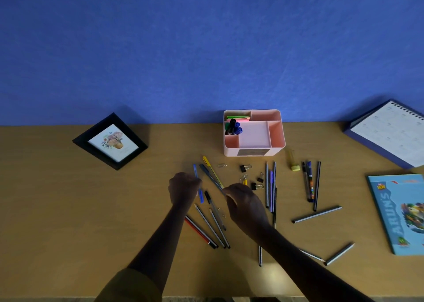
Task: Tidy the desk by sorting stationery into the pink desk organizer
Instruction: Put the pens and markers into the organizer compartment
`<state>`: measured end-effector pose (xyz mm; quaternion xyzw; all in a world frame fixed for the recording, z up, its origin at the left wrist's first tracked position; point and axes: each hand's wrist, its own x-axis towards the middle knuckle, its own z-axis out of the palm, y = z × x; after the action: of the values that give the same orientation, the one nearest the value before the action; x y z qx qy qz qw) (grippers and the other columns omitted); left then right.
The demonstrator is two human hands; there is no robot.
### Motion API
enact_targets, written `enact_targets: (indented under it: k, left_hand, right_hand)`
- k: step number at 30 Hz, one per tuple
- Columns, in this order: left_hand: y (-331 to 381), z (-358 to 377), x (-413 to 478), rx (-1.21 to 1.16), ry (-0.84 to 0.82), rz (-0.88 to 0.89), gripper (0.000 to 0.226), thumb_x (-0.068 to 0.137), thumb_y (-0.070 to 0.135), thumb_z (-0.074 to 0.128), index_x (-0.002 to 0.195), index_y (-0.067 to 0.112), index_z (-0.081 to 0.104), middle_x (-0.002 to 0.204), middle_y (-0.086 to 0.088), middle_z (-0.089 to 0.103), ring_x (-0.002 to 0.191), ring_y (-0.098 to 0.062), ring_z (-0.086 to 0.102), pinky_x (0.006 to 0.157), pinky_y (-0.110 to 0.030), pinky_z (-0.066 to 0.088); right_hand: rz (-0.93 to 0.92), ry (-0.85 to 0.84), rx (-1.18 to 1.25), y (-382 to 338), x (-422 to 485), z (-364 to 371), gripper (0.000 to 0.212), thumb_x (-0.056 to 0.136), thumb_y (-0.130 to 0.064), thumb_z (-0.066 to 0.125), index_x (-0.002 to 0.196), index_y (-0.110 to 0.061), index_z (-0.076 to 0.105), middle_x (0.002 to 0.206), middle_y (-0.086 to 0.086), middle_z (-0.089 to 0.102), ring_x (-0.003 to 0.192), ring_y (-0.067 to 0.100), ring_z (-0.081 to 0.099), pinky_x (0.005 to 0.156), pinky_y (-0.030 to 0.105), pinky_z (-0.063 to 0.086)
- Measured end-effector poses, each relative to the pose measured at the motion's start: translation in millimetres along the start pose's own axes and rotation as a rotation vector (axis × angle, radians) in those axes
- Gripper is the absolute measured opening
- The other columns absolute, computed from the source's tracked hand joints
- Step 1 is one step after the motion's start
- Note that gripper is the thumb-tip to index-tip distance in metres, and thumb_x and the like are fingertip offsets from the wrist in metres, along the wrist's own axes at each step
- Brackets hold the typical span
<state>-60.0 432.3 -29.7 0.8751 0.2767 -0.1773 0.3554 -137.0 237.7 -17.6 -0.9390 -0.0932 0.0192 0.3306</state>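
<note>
- The left hand (183,188) is closed in a fist around a blue pen (198,183), whose ends stick out above and below the fingers
- The right hand (244,204) is just right of the left one, fingertips pressed together on the near end of a dark blue pen (210,175) that slants away up and to the left
- A yellow pen (213,172) lies alongside that dark pen, touching or nearly touching it
- Between the two hands a black-capped pen (212,204) points back toward the person; nearer the person, below the left wrist, lie striped pencils (212,228) and a red pencil (198,231)
- Just beyond the right hand are black binder clips (245,168), paper clips (222,165) and a small yellow clip (245,182)
- To the right of the right hand, more pencils and a purple pen (271,191) lie roughly parallel; further right are a yellow highlighter (293,161) and scattered striped pencils
- The pink desk organizer (254,152) stands beyond both hands at the back of the wooden desk (68,209), against the blue wall (206,49); its left compartments hold sticky notes (238,118) and markers (234,127)
- Far left of the hands a black picture frame (110,141) leans; far right are a spiral calendar (387,131) and a light blue notebook (399,212)
</note>
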Motion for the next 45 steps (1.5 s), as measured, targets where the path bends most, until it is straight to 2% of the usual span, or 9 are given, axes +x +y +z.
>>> enact_targets:
  k: [3,7,9,13,17,25,30,40,45]
  left_hand:
    - [-3.6,0.3,-0.8,-0.208,-0.028,-0.029,0.012,0.082,0.018,0.080,0.072,0.011,0.081,0.061,-0.004,0.076,0.063,-0.025,0.079,0.071,-0.041,0.069]
    - [6.0,-1.0,-5.8,-0.758,-0.241,-0.331,0.016,0.087,0.009,0.083,0.093,-0.005,0.079,0.084,-0.019,0.082,0.070,-0.025,0.081,0.063,-0.031,0.067]
    - [10.6,-0.1,-11.2,-0.950,-0.346,-0.435,0.018,0.089,0.006,0.083,0.098,-0.007,0.076,0.086,-0.020,0.080,0.073,-0.024,0.080,0.062,-0.029,0.066]
    - [15.5,5.3,-20.3,-1.187,-0.489,-0.525,0.010,0.089,0.002,0.081,0.092,-0.004,0.073,0.083,-0.017,0.076,0.074,-0.022,0.078,0.066,-0.028,0.068]
    - [22.3,10.2,-22.9,-1.316,-0.561,-0.527,0.011,0.093,0.002,0.079,0.095,-0.006,0.073,0.084,-0.018,0.076,0.073,-0.023,0.080,0.065,-0.031,0.068]
    - [13.0,13.2,-4.9,-0.945,-0.261,-0.326,0.020,0.099,0.009,0.076,0.113,-0.006,0.074,0.099,-0.023,0.077,0.088,-0.031,0.078,0.070,-0.033,0.069]
    - [18.4,21.4,10.8,-0.749,-0.095,-0.281,0.026,0.093,0.014,0.085,0.111,-0.003,0.077,0.102,-0.023,0.078,0.088,-0.029,0.079,0.078,-0.039,0.068]
    - [28.9,30.3,25.7,-0.611,-0.019,-0.230,0.038,0.088,0.022,0.090,0.114,-0.002,0.076,0.101,-0.019,0.079,0.088,-0.031,0.080,0.079,-0.045,0.069]
    - [53.5,23.4,19.8,-0.352,0.169,0.055,0.037,0.091,0.037,0.084,0.113,0.009,0.075,0.109,-0.008,0.079,0.098,-0.024,0.075,0.083,-0.042,0.064]
  right_hand:
    - [0.021,-0.015,0.043,-4.0,1.1,0.8,0.027,0.100,-0.017,0.073,0.127,-0.015,0.073,0.120,0.001,0.074,0.106,0.009,0.070,0.082,0.021,0.059]
    - [-0.008,-0.009,0.129,-13.4,4.5,-0.2,0.039,0.096,-0.022,0.078,0.133,-0.015,0.067,0.121,0.001,0.071,0.100,0.001,0.063,0.076,0.005,0.045]
    - [-0.047,0.026,0.163,-16.8,6.9,-1.8,0.041,0.096,-0.019,0.077,0.135,-0.016,0.066,0.121,0.000,0.069,0.100,-0.002,0.062,0.076,0.006,0.049]
    - [-0.088,0.144,0.156,-15.3,17.5,-7.7,0.026,0.102,-0.011,0.069,0.128,-0.012,0.070,0.118,0.003,0.069,0.098,0.005,0.069,0.077,0.021,0.061]
    - [-0.150,0.243,0.124,-12.7,31.6,-24.9,0.019,0.103,-0.008,0.068,0.121,-0.007,0.073,0.112,0.006,0.071,0.097,0.003,0.067,0.079,0.017,0.059]
    - [-0.087,0.401,0.125,-3.6,63.5,-85.1,0.021,0.103,-0.010,0.070,0.124,-0.005,0.067,0.116,0.007,0.074,0.102,0.011,0.073,0.081,0.022,0.063]
    - [-0.035,0.461,0.071,2.4,93.2,-112.1,0.016,0.103,-0.020,0.072,0.113,-0.008,0.068,0.110,0.004,0.076,0.095,0.010,0.072,0.072,0.022,0.060]
    - [0.012,0.358,0.036,8.4,124.7,-100.2,0.019,0.101,-0.011,0.071,0.119,-0.004,0.071,0.122,0.011,0.076,0.111,0.022,0.075,0.080,0.038,0.067]
    - [0.050,0.411,0.075,11.1,130.0,-103.5,0.020,0.098,-0.013,0.075,0.117,-0.005,0.073,0.121,0.009,0.076,0.110,0.018,0.073,0.081,0.023,0.062]
